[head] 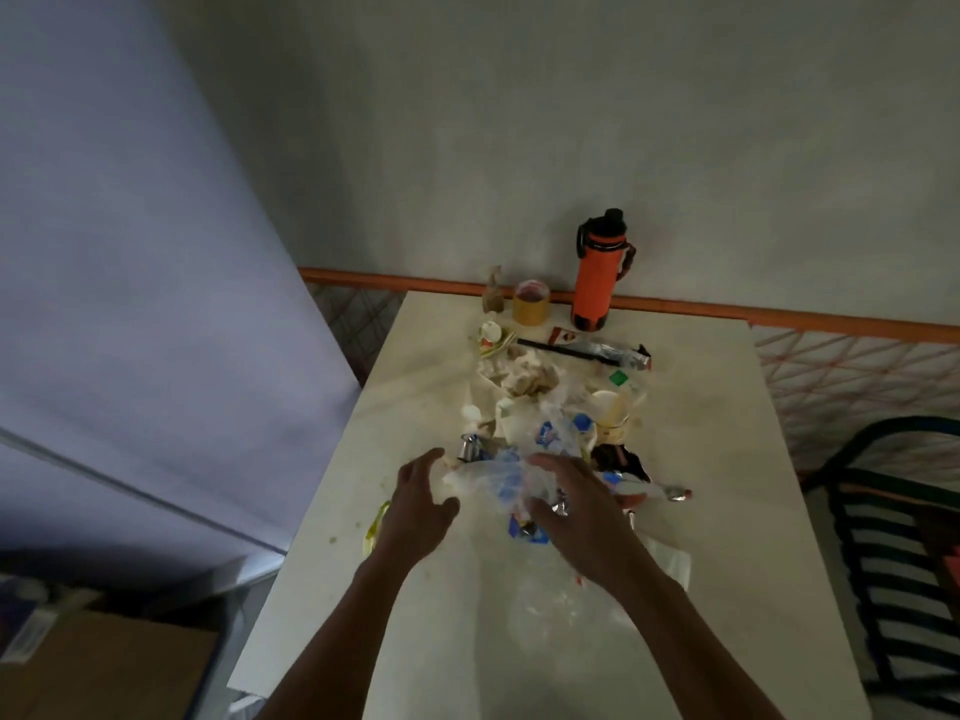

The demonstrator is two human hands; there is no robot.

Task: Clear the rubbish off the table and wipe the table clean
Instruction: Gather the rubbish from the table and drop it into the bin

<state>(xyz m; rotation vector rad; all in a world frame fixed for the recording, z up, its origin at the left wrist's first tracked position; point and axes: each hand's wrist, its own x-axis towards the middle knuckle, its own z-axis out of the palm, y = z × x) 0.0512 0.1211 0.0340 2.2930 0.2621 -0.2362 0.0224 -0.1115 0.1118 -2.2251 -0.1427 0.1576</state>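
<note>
No lettering is readable on the wrappers [550, 439] or bottle [597, 272].

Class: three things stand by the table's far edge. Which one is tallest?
The orange bottle with the black cap: it rises well above the yellow tape roll and the small brown figure beside it.

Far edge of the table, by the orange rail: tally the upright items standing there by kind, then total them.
Orange bottle with black cap: 1
Roll of tape: 1
Small brown crumpled item, too blurred to identify: 1
Total: 3
</note>
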